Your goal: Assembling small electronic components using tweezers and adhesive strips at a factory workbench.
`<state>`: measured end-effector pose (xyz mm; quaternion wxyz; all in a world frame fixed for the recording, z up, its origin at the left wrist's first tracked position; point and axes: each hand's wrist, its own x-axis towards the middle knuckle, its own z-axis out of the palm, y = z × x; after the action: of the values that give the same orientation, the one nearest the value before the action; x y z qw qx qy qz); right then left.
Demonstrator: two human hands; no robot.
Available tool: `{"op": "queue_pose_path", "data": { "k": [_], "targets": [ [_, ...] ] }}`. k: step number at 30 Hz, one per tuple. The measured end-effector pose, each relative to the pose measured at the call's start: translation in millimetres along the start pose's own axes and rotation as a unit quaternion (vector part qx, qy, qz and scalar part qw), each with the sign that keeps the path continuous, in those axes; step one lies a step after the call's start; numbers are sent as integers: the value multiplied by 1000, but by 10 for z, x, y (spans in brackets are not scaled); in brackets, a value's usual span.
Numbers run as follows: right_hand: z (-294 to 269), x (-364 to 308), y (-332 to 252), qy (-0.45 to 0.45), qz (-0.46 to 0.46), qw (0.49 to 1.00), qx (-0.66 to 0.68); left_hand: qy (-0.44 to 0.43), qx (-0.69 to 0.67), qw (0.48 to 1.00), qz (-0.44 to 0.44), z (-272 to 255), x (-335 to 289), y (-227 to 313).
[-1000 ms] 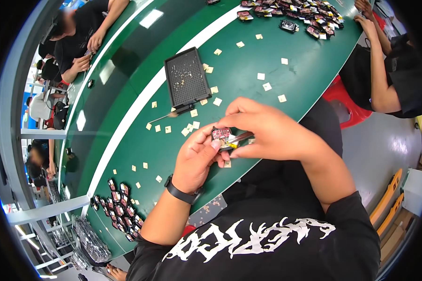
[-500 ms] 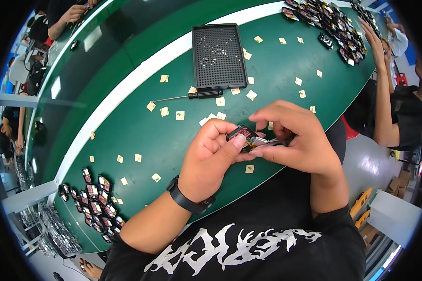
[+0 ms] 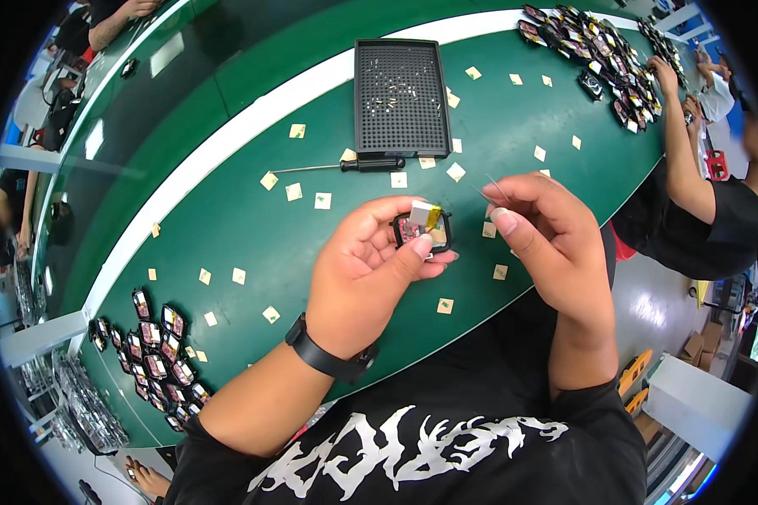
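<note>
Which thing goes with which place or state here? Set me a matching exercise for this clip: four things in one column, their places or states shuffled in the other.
Things
1. tweezers
2. small black-framed device
3. screwdriver
4. black tray

Places or states
A. has small pale pieces scattered in it
B. in the right hand
C. lies on the green table, shaft pointing left
D. in the left hand

Right pairs
1-B, 2-D, 3-C, 4-A
</note>
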<state>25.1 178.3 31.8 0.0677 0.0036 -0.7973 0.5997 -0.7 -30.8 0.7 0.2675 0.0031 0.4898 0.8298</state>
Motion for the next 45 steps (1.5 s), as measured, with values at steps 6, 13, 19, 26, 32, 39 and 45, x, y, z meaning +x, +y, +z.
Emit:
{"op": "queue_pose_path", "data": {
  "k": [6, 13, 19, 26, 32, 39, 45],
  "targets": [
    [-110, -34, -119, -73, -65, 987, -125, 7, -25, 1000, 3, -24, -17, -24],
    [12, -138, -224, -83, -116, 958, -248, 4, 1, 1000, 3, -31, -19, -19],
    [82, -182, -152, -50, -175, 911, -369, -7, -4, 1000, 2, -12, -6, -11],
    [95, -201, -246, -79, -142, 880, -446, -33, 70, 996, 46, -28, -38, -84],
    [43, -170, -153, -84, -175, 906, -376, -38, 18, 999, -11, -4, -37, -9],
    [-56, -113, -97, -101, -111, 958, -244, -55, 6, 998, -44, -22, -18, 24],
    [-56, -153, -122, -71, -124, 945, -294, -48, 35, 998, -13, -8, -23, -28]
  ]
}}
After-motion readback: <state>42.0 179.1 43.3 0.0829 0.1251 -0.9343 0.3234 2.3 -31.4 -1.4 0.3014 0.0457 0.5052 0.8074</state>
